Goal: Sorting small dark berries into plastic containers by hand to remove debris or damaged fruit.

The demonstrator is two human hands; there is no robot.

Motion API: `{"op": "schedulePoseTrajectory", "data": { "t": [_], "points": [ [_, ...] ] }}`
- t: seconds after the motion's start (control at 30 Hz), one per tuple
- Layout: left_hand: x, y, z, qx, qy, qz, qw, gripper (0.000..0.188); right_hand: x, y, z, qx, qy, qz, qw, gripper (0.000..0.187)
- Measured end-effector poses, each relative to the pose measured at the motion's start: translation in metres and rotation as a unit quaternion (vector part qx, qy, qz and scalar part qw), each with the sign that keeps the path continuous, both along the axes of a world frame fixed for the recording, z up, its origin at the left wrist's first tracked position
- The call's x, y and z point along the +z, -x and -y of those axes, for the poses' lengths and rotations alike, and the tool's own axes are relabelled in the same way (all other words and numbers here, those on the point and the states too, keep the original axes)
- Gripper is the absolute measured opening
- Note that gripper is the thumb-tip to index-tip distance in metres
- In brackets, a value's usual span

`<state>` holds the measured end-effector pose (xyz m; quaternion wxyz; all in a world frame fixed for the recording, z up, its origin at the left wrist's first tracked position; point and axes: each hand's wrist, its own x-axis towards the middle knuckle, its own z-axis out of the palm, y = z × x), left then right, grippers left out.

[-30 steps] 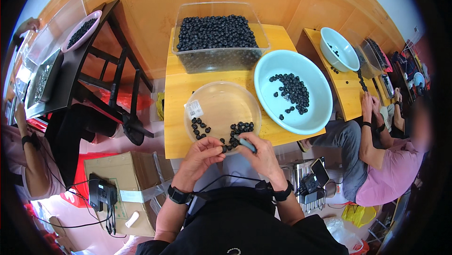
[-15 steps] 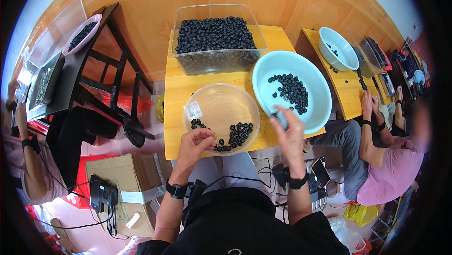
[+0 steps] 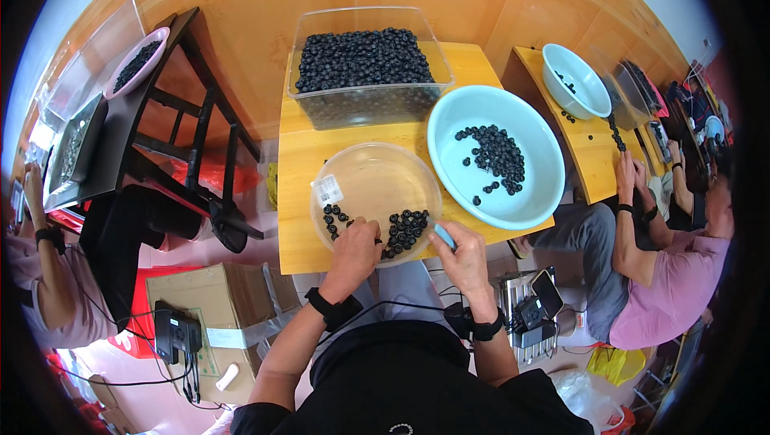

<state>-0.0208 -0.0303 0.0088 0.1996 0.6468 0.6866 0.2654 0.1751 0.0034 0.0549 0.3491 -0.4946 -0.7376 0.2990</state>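
The left hand (image 3: 357, 254) seems to pick at round black beads (image 3: 407, 231) inside the clear round plastic tray (image 3: 383, 175) — I can't tell its grip; a sure pinch likely matters next. Beside it, the right hand (image 3: 467, 263) clasps a pale-blue tool (image 3: 444, 236).

Tray (image 3: 377, 178) on tbl (image 3: 295, 146), bin (image 3: 369, 108) behind it, basin (image 3: 513, 110) to its R, pcs (image 3: 407, 230) in all 3.

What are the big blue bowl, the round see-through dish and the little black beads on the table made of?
Blue bowl: probably plastic; it's smooth and evenly coloured.
Round dish: likely clear plastic, because the yellow tabletop shows through.
Black beads: smooth and dark, with small highlights; maybe plastic, wood or seeds. I can't tell which.
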Motion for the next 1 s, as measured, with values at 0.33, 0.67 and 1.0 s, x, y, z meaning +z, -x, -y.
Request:
{"op": "schedulePoseTrajectory", "data": {
  "t": [0.33,0.67,1.0],
  "points": [
    [0.018,0.012,0.003,0.035,0.066,0.440,0.895,0.020,0.017,0.014,0.013,0.039,0.090,0.007,0.995,0.018],
    [0.027,0.023,0.032,0.002,0.122,0.777,0.618,0.021,0.018,0.028,0.025,0.124,0.018,-0.014,0.992,0.016],
    [0.021,0.020,0.035,-0.043,0.112,0.809,0.576,0.017,0.025,0.035,0.029,0.180,-0.007,-0.001,0.984,0.015]
  ]
}}
